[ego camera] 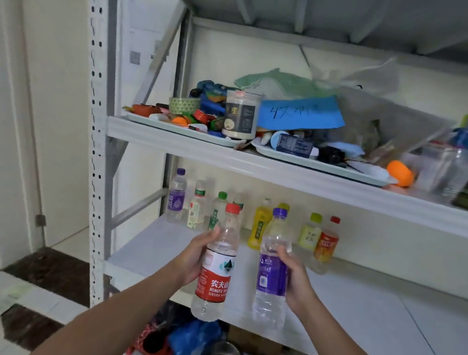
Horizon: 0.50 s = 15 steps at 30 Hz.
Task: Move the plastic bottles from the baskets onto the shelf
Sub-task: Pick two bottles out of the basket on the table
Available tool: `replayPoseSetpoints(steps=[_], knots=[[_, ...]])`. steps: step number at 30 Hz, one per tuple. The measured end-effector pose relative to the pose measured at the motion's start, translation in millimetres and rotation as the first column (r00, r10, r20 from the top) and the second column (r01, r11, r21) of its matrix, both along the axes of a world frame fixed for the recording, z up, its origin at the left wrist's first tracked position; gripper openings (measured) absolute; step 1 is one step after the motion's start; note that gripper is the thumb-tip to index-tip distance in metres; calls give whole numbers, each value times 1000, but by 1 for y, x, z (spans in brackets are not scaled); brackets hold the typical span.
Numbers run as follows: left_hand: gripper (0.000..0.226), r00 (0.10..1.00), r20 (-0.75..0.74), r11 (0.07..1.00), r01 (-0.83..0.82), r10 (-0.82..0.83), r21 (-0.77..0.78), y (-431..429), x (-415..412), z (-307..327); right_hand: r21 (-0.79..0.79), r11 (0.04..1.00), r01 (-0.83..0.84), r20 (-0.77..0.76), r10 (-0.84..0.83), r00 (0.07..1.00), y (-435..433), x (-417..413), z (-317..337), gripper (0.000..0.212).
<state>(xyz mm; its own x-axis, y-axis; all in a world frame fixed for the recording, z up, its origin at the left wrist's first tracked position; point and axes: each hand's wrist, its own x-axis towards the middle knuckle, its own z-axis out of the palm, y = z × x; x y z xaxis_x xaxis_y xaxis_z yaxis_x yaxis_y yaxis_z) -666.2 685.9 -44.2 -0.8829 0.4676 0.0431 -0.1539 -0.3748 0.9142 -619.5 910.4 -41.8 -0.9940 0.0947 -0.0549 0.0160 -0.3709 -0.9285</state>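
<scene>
The left hand (194,257) is curled round the red bottle (216,268), gripping its left side with the thumb lying up by the shoulder. This bottle has a red cap and a red and white label, looks nearly empty, and leans slightly with its cap to the right. It is held in the air over the front edge of the shelf (384,315).

Just right of it, with a narrow gap between, is the purple bottle (272,272), clear with a purple cap and label and about upright. The right hand (295,278) wraps it from the right, with the thumb across its front above the label.

Beyond the hands, a row of bottles stands along the back of the shelf. Past the left hand are a purple-capped one (176,198), a white-labelled one (197,209) and a green-capped one (219,208), which is partly hidden by the red bottle. Between the two held bottles shows a yellow one (259,227). Past the right hand stand a pale green one (310,231) and an orange one (327,243).

Above the hands, the upper shelf carries two trays (323,163) heaped with small items, a jar (242,115) and a blue sheet (302,112).
</scene>
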Motion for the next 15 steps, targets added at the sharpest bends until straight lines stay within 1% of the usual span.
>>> replayPoseSetpoints(steps=[1,2,5,6,10,13,15], knots=[[79,1000,-10,1000,17,-17,1,2,-7,-2,7,1000,0,0,0,1000,1,-7,-3,59],[79,999,-15,1000,30,-30,3,3,-15,-5,14,1000,4,5,-4,1000,1,-14,-7,59],[71,999,-13,999,48,-48,6,2,-41,-13,47,999,24,16,-25,1000,-2,-37,-16,57],[72,998,-22,999,51,-51,-7,1,-51,-15,55,998,25,11,-25,1000,-3,-44,-18,58],[92,996,-63,997,60,-63,-44,-1,-83,-20,50,999,21,-16,-20,1000,-10,-71,-30,57],[89,992,-95,996,85,-86,-18,-3,-103,-32,36,999,40,-22,-39,999,-10,-86,-42,60],[90,988,-117,994,100,-105,-42,-4,-114,-43,20,999,43,-29,-42,999,-7,-92,-52,64]])
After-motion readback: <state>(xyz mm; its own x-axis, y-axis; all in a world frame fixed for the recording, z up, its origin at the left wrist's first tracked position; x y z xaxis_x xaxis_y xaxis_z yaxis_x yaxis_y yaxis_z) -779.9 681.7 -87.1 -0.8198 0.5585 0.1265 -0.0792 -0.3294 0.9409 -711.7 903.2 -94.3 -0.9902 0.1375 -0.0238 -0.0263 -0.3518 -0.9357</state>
